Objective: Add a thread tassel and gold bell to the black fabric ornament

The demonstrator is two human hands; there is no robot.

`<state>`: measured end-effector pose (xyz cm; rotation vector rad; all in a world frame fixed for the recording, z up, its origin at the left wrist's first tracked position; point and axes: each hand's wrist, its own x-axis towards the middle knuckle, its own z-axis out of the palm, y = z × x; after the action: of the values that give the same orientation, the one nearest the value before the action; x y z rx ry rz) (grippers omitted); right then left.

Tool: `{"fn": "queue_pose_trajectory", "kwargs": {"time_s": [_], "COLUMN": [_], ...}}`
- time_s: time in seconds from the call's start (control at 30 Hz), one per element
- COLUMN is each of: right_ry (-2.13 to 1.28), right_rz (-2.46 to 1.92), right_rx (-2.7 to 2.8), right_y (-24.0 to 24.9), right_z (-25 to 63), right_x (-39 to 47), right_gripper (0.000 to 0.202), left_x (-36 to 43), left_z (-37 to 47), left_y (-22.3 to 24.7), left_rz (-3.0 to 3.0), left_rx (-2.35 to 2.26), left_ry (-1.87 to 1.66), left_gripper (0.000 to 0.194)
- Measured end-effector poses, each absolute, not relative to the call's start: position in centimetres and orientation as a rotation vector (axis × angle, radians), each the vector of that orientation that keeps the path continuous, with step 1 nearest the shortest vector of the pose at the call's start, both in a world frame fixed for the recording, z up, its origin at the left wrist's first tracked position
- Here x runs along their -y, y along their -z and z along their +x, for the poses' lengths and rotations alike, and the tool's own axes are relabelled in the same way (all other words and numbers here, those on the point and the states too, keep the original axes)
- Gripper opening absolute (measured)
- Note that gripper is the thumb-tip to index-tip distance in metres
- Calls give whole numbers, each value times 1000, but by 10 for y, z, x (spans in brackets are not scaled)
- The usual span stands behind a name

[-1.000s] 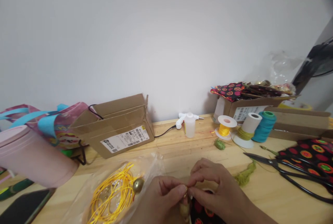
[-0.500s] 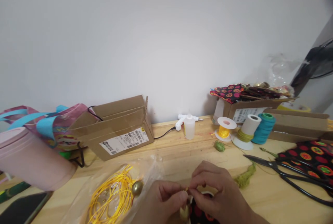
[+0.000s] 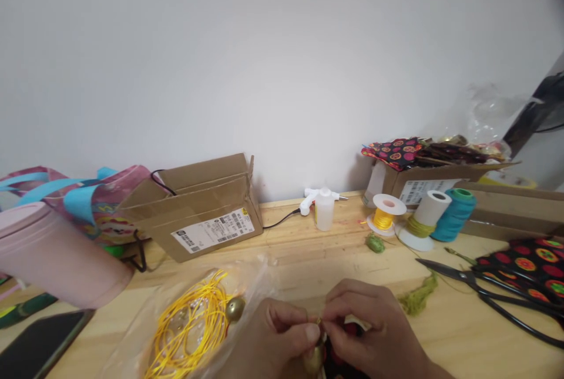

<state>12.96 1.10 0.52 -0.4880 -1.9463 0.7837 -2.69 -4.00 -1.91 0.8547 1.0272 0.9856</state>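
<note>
My left hand (image 3: 279, 332) and my right hand (image 3: 370, 326) meet at the bottom centre, thumbs and forefingers pinched on a short yellow cord (image 3: 318, 321). Just under the fingertips is a brass bell (image 3: 314, 360), partly hidden by my left thumb. Behind my right fingers lies a dark patterned cloth piece (image 3: 337, 361), mostly covered. To the left, a clear plastic bag (image 3: 255, 285) holds a tangle of yellow cords (image 3: 194, 332) and another brass bell (image 3: 235, 309).
Black scissors (image 3: 467, 277), green thread (image 3: 418, 297) and patterned cloth (image 3: 529, 267) lie right. Behind stand a white bottle (image 3: 324, 211), a yellow spool (image 3: 384, 217), a blue spool (image 3: 453, 217) and cardboard boxes (image 3: 211, 214). A phone (image 3: 39, 344) and pink cup (image 3: 61, 255) sit left.
The view has shifted slightly, so the back objects appear a little farther right. Both hands keep their pinch, and more of the bell shows below them.
</note>
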Motion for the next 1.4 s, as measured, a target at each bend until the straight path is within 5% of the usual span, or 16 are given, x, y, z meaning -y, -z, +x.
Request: {"fn": "queue_pose_trajectory", "kwargs": {"time_s": [0.73,1.0,1.4], "right_ry": [-1000,-1035,-1810], "right_rz": [-577,-557,-734], "right_rx": [1926,1993,1682], "right_y": [-8,-9,-1], "right_z": [133,135,138], "right_x": [-13,-15,-22], "right_gripper": [13,16,10], "left_x": [40,42,42], "left_z": [-21,-25,-31], "left_y": [1,-2,-7], "left_rz": [974,1595,2121], "left_rx": [-1099,-1416,-1423], "left_ry": [-1089,-1122,-956], "left_gripper": [19,15,25]}}
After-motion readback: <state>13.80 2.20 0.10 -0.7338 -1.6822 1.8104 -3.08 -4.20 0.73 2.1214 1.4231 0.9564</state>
